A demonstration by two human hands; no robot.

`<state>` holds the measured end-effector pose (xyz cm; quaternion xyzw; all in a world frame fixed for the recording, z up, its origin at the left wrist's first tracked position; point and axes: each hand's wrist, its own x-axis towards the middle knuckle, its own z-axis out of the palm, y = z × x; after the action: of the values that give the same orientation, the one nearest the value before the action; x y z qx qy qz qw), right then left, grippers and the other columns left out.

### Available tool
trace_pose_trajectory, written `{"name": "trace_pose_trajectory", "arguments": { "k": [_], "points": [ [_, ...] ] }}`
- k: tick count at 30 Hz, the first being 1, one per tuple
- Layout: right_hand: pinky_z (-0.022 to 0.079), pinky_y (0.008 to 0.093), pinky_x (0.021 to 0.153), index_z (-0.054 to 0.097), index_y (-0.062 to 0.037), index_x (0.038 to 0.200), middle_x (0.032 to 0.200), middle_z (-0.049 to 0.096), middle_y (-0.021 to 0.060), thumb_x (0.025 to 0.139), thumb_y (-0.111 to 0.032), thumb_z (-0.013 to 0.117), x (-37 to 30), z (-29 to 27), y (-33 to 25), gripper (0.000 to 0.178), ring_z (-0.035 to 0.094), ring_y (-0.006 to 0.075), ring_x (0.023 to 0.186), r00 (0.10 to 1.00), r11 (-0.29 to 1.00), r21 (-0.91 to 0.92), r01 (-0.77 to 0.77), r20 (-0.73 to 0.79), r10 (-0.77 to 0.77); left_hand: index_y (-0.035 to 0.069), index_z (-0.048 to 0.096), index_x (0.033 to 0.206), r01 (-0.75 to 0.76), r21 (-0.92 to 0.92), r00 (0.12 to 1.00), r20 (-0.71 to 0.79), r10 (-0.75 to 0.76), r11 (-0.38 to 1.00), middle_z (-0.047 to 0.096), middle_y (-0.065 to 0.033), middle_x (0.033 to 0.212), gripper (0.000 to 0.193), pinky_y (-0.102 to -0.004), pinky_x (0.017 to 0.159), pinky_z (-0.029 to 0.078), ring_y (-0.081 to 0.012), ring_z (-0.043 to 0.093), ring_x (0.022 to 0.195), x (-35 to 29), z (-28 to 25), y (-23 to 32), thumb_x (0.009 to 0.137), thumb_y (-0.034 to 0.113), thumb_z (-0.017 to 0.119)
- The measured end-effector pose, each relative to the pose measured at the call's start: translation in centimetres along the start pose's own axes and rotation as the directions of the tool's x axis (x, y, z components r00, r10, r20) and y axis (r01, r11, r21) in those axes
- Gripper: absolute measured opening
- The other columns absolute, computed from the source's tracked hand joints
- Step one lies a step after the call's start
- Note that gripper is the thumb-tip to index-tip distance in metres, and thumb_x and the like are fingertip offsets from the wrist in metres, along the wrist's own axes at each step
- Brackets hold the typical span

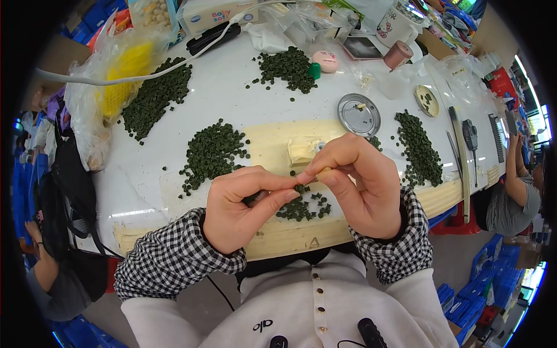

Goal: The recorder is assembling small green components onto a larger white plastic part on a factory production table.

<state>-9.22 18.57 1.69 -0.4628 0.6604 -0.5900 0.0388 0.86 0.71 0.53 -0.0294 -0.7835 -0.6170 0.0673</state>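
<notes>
My left hand (238,206) and my right hand (368,188) meet fingertip to fingertip above the near edge of the table, both closed in a pinch. Between the right thumb and forefinger shows a small yellowish bit (324,171). Dark green specks appear right at the left fingertips; whether they are held or lie behind, I cannot tell. Below the hands is a small scatter of dark green, button-like pieces (299,210). Just beyond the fingers, a cream-coloured block (302,151) rests on a yellowish strip (267,136).
More dark green piles lie left (212,152), far left (158,98), at the back (288,66) and right (419,148). Right of centre sit a round metal dish (358,115) and a small cream dish (427,101). Tools (470,139) line the right side; a white cable (139,77) crosses the left.
</notes>
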Motion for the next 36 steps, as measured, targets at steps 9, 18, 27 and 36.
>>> {"name": "trace_pose_trajectory", "arguments": {
  "k": [9, 18, 27, 36],
  "points": [
    [0.051, 0.0257, 0.064, 0.056, 0.0024, 0.090, 0.082, 0.059, 0.0085, 0.087, -0.003, 0.059, 0.1, 0.1, -0.2, 0.007, 0.061, 0.0162, 0.070, 0.995, 0.990, 0.127, -0.053, -0.077, 0.064, -0.002, 0.067, 0.093, 0.005, 0.004, 1.000, 0.005, -0.005, 1.000, 0.063, -0.0063, 0.076, 0.014, -0.0204, 0.060, 0.041, -0.0081, 0.054, 0.065, -0.1, -0.1, -0.2, 0.079, -0.002, 0.067],
    [0.047, 0.0320, 0.063, 0.058, -0.0017, 0.085, 0.082, 0.058, 0.0102, 0.079, -0.002, 0.064, 0.9, -1.0, 1.1, 0.009, 0.057, 0.0273, 0.072, 0.987, 0.810, -0.586, -0.032, -0.146, -0.067, -0.001, 0.067, 0.095, 0.029, -0.003, 1.000, 0.002, -0.029, 1.000, 0.063, -0.0053, 0.077, 0.015, -0.0201, 0.061, 0.041, -0.0078, 0.054, 0.067, -0.1, -0.1, 0.1, 0.080, -0.003, 0.065],
    [0.047, 0.0326, 0.066, 0.064, -0.0010, 0.098, 0.088, 0.059, 0.0117, 0.075, 0.000, 0.067, -0.2, -1.3, -1.4, 0.024, 0.057, 0.0268, 0.076, 0.995, 0.855, -0.519, 0.010, -0.080, -0.061, -0.001, 0.067, 0.096, 0.012, 0.025, 0.999, -0.040, -0.011, 1.000, 0.063, -0.0058, 0.077, 0.016, -0.0208, 0.062, 0.041, -0.0089, 0.054, 0.067, -0.1, -0.3, 0.0, 0.080, -0.003, 0.065],
    [0.048, 0.0294, 0.066, 0.062, 0.0009, 0.111, 0.092, 0.059, 0.0119, 0.076, 0.004, 0.064, -2.3, 0.9, -1.5, 0.035, 0.058, 0.0230, 0.077, 0.997, 0.969, -0.242, -0.045, 0.048, 0.058, -0.001, 0.067, 0.098, -0.020, 0.035, 0.997, -0.070, 0.022, 0.999, 0.063, -0.0061, 0.078, 0.018, -0.0217, 0.061, 0.042, -0.0100, 0.055, 0.068, -0.1, -0.1, -0.2, 0.080, -0.004, 0.066]
  ]
}}
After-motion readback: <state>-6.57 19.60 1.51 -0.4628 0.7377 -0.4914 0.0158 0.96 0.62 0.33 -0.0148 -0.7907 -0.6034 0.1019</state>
